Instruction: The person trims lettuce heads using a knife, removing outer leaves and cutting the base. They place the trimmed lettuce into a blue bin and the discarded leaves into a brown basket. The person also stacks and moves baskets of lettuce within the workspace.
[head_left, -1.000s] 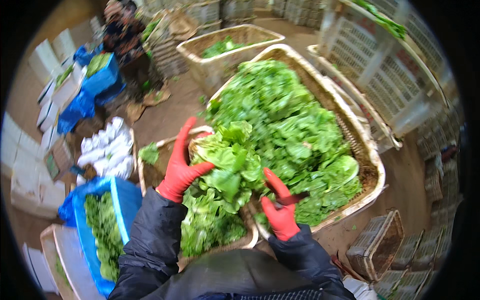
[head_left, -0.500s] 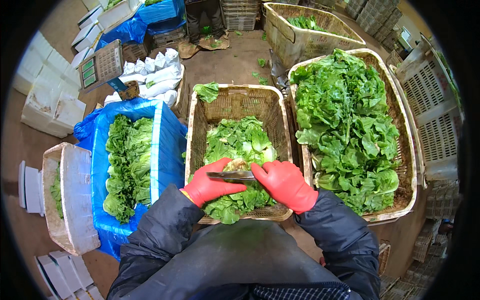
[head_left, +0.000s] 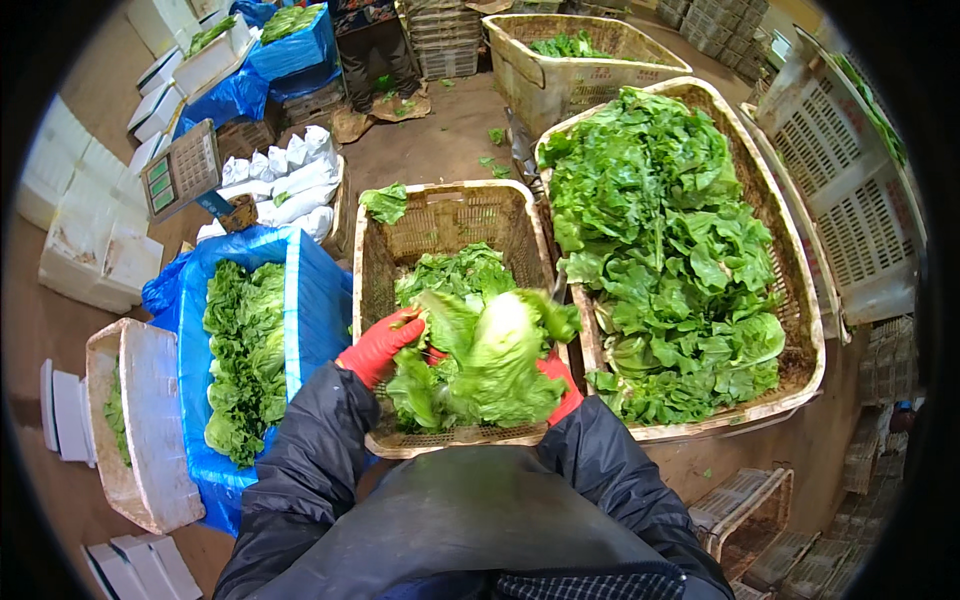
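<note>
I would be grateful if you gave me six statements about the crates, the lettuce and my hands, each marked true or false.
1. The left hand and right hand, either side of the lettuce head, wear red gloves. True.
2. The lettuce head is above the blue-lined box. False: it is above the middle crate.
3. A loose leaf lies at the middle crate's far left corner. True.
4. The middle crate has no greens inside. False: leafy greens lie in it.
5. A large crate piled with greens stands right of the middle crate. True.
6. The right hand is wholly in view. False: lettuce hides part of it.
</note>
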